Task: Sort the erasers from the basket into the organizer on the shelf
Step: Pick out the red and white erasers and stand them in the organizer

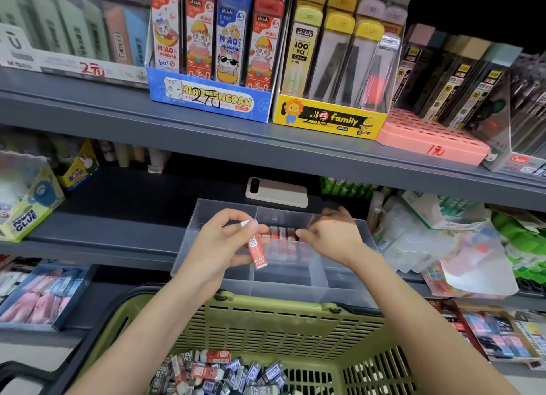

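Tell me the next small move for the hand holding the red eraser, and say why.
Probably lower the left hand and slot its red eraser into the organizer beside the row of red erasers. That row already stands in the middle compartment, the right hand is at its far end, and the held eraser matches it.

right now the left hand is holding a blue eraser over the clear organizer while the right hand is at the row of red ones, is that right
Not quite. The eraser in the left hand is red, not blue, as the head view shows. The rest holds: it is over the clear organizer while the right hand is at the row of red erasers.
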The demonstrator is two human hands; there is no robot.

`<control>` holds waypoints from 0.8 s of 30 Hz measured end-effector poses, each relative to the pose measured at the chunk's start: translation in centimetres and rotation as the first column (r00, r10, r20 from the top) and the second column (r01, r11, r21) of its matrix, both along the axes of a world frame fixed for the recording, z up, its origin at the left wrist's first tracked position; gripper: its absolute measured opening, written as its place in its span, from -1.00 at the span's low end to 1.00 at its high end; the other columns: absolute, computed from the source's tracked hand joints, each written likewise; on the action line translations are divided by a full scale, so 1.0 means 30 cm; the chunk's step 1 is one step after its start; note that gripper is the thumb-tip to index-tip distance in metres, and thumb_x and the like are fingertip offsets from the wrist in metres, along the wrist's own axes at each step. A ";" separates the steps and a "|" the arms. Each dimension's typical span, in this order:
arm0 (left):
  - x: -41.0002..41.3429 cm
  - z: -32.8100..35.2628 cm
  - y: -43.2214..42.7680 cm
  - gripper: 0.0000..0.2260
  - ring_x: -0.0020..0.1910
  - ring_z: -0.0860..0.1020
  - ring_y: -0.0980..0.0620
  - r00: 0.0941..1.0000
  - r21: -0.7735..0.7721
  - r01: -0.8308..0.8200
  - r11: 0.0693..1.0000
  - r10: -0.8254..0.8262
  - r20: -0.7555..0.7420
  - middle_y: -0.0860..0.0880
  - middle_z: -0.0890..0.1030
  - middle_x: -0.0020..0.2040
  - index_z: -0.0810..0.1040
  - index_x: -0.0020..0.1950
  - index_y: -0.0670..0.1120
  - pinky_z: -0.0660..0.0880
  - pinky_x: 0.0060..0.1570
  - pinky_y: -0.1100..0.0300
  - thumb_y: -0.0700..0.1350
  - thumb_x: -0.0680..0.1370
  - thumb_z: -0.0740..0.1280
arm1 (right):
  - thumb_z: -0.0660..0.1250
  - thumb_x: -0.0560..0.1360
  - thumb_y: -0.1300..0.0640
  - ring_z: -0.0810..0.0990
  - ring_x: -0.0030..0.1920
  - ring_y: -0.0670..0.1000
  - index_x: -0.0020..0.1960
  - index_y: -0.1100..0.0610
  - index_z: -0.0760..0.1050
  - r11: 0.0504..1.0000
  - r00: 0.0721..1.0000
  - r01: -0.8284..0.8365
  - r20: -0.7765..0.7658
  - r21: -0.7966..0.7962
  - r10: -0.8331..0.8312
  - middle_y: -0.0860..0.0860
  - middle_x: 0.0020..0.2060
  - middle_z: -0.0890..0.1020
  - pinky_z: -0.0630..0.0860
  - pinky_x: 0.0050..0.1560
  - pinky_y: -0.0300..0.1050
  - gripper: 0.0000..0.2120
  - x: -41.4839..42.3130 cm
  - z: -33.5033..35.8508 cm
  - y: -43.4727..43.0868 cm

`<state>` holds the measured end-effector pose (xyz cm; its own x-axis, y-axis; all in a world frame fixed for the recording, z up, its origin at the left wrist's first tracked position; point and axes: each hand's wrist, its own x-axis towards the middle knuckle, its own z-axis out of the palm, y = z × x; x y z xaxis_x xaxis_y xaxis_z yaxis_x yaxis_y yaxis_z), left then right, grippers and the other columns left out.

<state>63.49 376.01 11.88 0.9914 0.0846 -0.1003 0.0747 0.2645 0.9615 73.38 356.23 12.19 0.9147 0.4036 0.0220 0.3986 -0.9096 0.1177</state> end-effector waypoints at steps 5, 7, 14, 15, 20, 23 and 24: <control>0.030 -0.002 -0.014 -0.88 -0.16 0.66 -0.07 0.999 0.027 -0.052 0.998 0.052 0.003 -0.10 0.62 -0.23 0.57 -0.04 -0.16 0.62 -0.20 0.10 -0.15 0.48 0.42 | 0.16 0.58 -0.06 0.53 0.04 0.02 -0.16 0.11 0.65 0.883 0.997 0.066 -0.009 0.464 -0.070 -0.02 -0.17 0.69 0.35 0.19 -0.10 -0.62 -0.064 0.028 -0.004; 0.042 0.002 -0.031 -0.90 -0.24 0.65 0.05 0.999 0.065 -0.040 0.997 0.038 0.024 -0.07 0.66 -0.26 0.60 -0.07 -0.16 0.57 -0.24 0.27 -0.17 0.46 0.45 | 0.28 0.53 0.00 0.60 -0.10 -0.07 -0.14 0.04 0.63 0.634 0.983 0.107 -0.176 0.766 0.047 -0.06 -0.21 0.69 0.48 0.00 -0.14 -0.80 -0.111 0.061 0.013; 0.088 0.029 -0.092 -0.73 -0.25 0.65 0.04 0.995 0.088 0.045 0.995 -0.053 0.090 -0.10 0.68 -0.25 0.63 -0.15 -0.10 0.57 -0.14 0.25 -0.01 0.24 0.52 | 0.46 0.39 0.24 0.61 -0.29 -0.06 0.10 -0.04 0.48 0.323 0.834 0.268 -0.386 0.908 0.393 -0.02 -0.31 0.65 0.54 -0.23 -0.20 -0.64 -0.186 0.102 0.041; 0.097 0.032 -0.097 -0.76 -0.26 0.65 0.04 0.992 0.089 0.070 0.994 -0.078 0.097 -0.08 0.69 -0.26 0.64 -0.17 -0.08 0.56 -0.18 0.26 0.00 0.24 0.51 | 0.45 0.40 0.26 0.61 -0.29 -0.06 0.10 -0.04 0.49 0.316 0.832 0.271 -0.387 0.909 0.397 -0.02 -0.33 0.64 0.55 -0.22 -0.21 -0.64 -0.180 0.101 0.034; 0.170 0.006 -0.069 -0.90 -0.13 0.63 0.16 0.966 0.629 0.041 0.777 -0.192 0.175 0.08 0.70 -0.14 0.62 -0.01 -0.04 0.47 -0.06 0.38 -0.06 0.54 0.35 | 0.42 0.41 0.34 0.58 -0.30 -0.03 -0.06 0.12 0.49 0.218 0.910 0.310 -0.355 0.925 0.214 0.10 -0.31 0.56 0.55 -0.23 -0.18 -0.80 -0.118 0.092 -0.045; 0.190 -0.026 -0.031 -0.79 0.07 0.55 0.19 0.875 0.949 -0.128 0.289 -0.418 0.245 0.15 0.65 0.05 0.64 0.09 0.01 0.38 0.05 0.38 0.06 0.55 0.32 | 0.39 0.41 0.39 0.59 -0.32 -0.09 -0.08 0.06 0.49 0.157 0.950 0.280 -0.297 0.947 0.100 0.01 -0.35 0.62 0.50 -0.32 -0.32 -0.74 -0.069 0.063 -0.086; 0.198 -0.033 -0.022 -0.73 0.14 0.53 0.15 0.842 0.972 -0.127 0.197 -0.496 0.210 0.15 0.63 0.11 0.63 0.12 0.03 0.37 0.09 0.32 0.13 0.54 0.30 | 0.39 0.41 0.38 0.59 -0.32 -0.15 -0.09 0.03 0.49 0.178 0.954 0.273 -0.291 0.945 0.078 -0.06 -0.38 0.64 0.47 -0.31 -0.36 -0.74 -0.056 0.051 -0.087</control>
<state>69.43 375.35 10.88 0.8769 -0.3903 0.2805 -0.4741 -0.7979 0.3721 71.70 353.63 13.73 0.9854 0.1216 0.1190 0.1461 -0.2463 -0.9581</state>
